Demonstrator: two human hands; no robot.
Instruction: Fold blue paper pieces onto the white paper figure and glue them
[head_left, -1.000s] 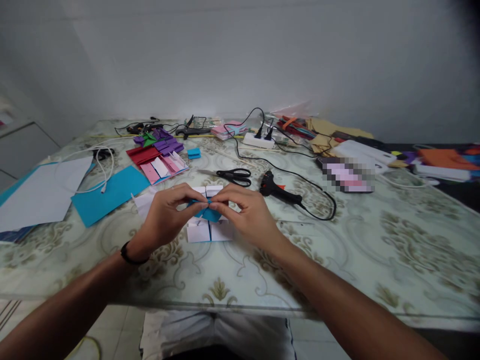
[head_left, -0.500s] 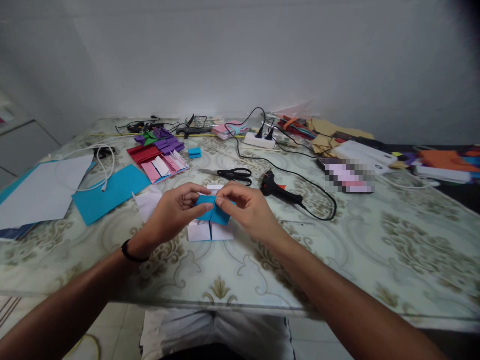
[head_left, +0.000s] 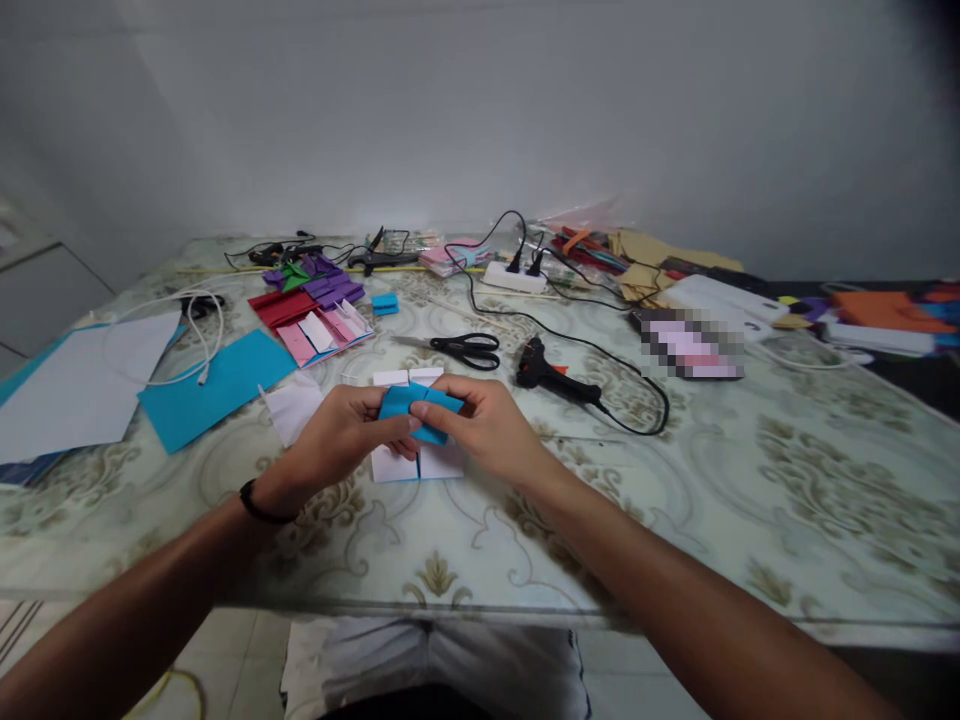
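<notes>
Between both hands is a small folded piece of blue paper (head_left: 436, 402), creased down its middle. My left hand (head_left: 343, 425) pinches its left side, thumb on top and fingers underneath. My right hand (head_left: 491, 430) grips the right side, its thumb pressing near the centre crease. Below them on the table lies a white folded paper piece (head_left: 441, 462) with blue edges, partly covered by the hands and the blue paper. A crumpled white paper scrap (head_left: 289, 408) rests just left of my left hand. Black-handled scissors (head_left: 469, 350) lie beyond the hands.
A black glue gun (head_left: 559, 375) sits to the right, its cord running to a white power strip (head_left: 516, 277). A phone (head_left: 686, 345) lies farther right. On the left are blue paper (head_left: 217, 390), white sheets (head_left: 90, 390) and a white cable (head_left: 217, 340). Folded red and pink pieces (head_left: 311, 325) lie behind.
My left fingers have gone under the blue paper, and my right thumb has slid toward its centre. More of the white piece's far edge shows. The view has shifted slightly.
</notes>
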